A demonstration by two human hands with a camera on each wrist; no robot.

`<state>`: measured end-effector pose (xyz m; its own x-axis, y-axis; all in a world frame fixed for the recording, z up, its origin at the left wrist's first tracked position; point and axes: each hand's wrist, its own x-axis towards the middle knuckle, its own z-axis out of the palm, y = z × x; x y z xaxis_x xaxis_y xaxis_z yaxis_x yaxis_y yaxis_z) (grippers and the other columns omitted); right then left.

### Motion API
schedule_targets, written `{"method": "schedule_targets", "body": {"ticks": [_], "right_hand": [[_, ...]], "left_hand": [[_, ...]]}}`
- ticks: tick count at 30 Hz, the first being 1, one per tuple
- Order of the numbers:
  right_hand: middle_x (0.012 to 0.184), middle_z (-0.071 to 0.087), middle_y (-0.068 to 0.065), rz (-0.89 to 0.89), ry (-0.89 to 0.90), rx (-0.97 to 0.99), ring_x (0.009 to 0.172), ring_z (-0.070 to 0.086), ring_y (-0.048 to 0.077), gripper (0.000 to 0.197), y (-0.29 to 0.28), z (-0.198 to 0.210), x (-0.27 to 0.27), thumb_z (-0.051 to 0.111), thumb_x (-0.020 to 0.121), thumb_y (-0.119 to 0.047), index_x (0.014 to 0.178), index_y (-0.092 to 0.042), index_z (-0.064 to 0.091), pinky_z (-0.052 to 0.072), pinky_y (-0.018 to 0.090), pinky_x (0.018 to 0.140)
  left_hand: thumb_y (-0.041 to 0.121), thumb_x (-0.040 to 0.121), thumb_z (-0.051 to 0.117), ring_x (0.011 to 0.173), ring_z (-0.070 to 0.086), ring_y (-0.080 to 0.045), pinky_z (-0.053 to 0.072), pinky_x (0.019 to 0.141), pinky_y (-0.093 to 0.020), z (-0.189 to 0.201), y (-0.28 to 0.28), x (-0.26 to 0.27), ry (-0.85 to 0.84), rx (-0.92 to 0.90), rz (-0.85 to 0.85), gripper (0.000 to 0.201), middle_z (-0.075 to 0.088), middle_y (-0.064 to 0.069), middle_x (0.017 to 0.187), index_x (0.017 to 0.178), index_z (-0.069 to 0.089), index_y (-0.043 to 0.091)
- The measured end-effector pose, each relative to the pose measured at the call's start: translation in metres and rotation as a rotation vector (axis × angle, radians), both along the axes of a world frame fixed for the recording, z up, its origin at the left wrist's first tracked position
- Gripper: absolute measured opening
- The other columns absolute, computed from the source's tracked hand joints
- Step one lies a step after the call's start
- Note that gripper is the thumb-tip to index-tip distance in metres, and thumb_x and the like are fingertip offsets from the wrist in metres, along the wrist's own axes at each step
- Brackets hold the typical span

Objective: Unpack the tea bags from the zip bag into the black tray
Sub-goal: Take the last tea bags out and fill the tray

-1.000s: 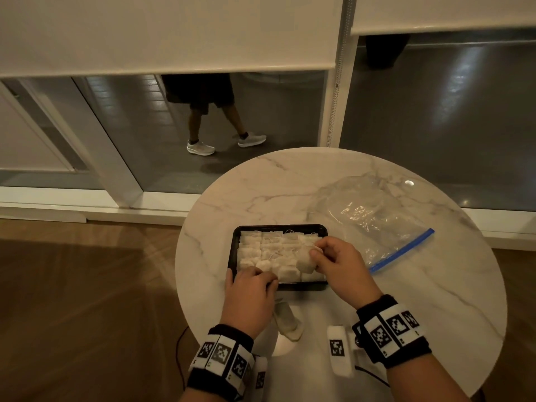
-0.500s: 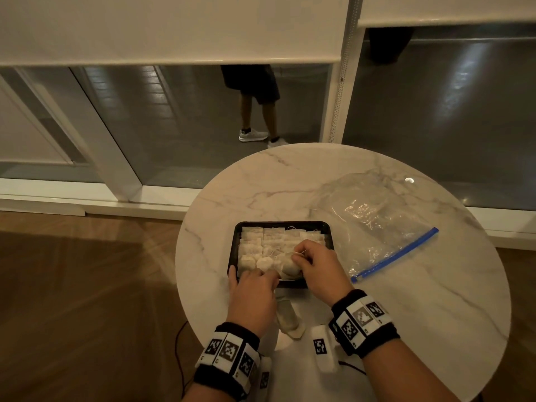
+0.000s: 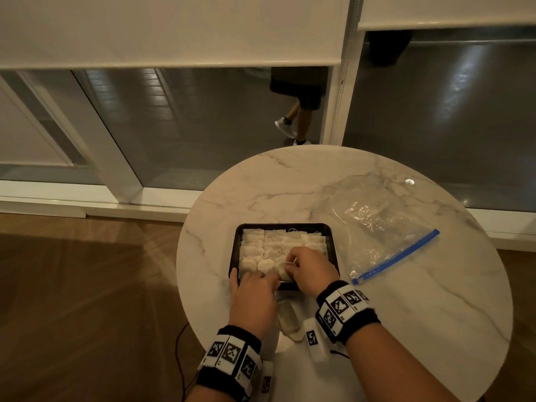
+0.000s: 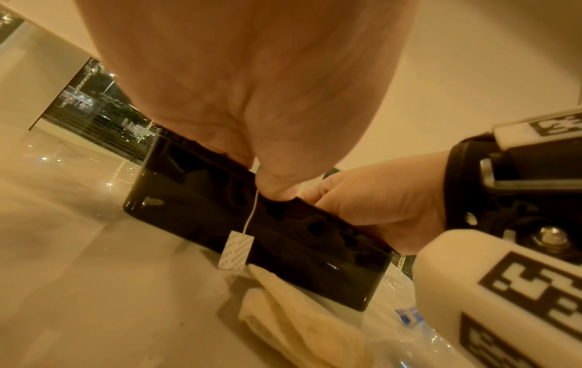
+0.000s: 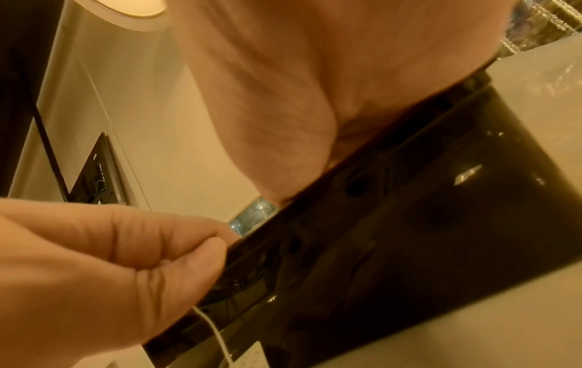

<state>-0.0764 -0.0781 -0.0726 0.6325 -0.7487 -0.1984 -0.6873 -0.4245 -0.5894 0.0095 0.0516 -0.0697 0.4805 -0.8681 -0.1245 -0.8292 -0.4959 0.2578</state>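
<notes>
While the fingers (image 3: 285,266) of the right hand (image 3: 311,265) pinch a tea bag (image 3: 282,272) at the near edge of the black tray (image 3: 332,242), having carried it leftward from the right-hand rim a second ago, the left hand (image 3: 253,297) curls over the near rim, pinching a tag string (image 4: 250,216). With the tray nearly full, the zip bag (image 3: 374,227) lies flattened on the round marble desk (image 3: 420,314); one tea bag (image 3: 287,317) remains loose on the desk, beside a glass wall above wooden floor.

A right palm (image 5: 283,99) hangs over the rim of a glossy black plastic tray (image 5: 440,224) as a left hand (image 5: 94,269) pinches a thin white string (image 5: 217,333).
</notes>
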Motion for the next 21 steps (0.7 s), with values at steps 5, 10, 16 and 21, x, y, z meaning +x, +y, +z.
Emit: {"method": "schedule_targets", "body": {"ticks": [5,10,16,21], "right_hand": [[0.109,0.057,-0.006,-0.034,-0.086,-0.033,0.089,0.060,0.012,0.022,0.003,-0.003,-0.003,0.063,0.095,-0.030,0.117,-0.030,0.058,0.056,0.033,0.082],[0.104,0.060,-0.007,0.010,-0.254,-0.107,0.092,0.057,0.010,0.019,0.008,0.005,-0.010,0.045,0.104,-0.027,0.118,-0.023,0.058,0.052,0.030,0.083],[0.079,0.064,-0.003,0.115,-0.193,-0.094,0.071,0.061,0.015,0.030,0.019,0.001,-0.013,0.026,0.108,-0.039,0.104,-0.025,0.051,0.052,0.039,0.068],[0.081,0.064,-0.002,0.143,-0.097,-0.154,0.073,0.061,0.018,0.030,0.021,-0.001,-0.011,0.022,0.107,-0.043,0.102,-0.028,0.048,0.052,0.039,0.069]], "left_hand": [[0.022,0.097,0.047,0.125,0.049,-0.015,0.000,0.125,-0.050,-0.001,0.001,-0.001,-0.004,-0.015,-0.005,0.030,0.061,0.011,0.118,0.121,0.057,0.037],[0.026,0.100,0.043,0.119,0.051,-0.014,0.000,0.124,-0.050,-0.009,0.000,-0.001,-0.007,-0.043,0.005,0.029,0.061,0.013,0.111,0.123,0.056,0.037],[0.033,0.104,0.035,0.120,0.051,-0.014,0.000,0.124,-0.049,-0.011,0.000,-0.001,-0.008,-0.076,0.019,0.029,0.063,0.013,0.113,0.123,0.057,0.038],[0.032,0.104,0.033,0.123,0.050,-0.013,-0.001,0.124,-0.050,-0.010,0.000,-0.001,-0.005,-0.075,0.017,0.032,0.062,0.013,0.118,0.125,0.056,0.038]]}}
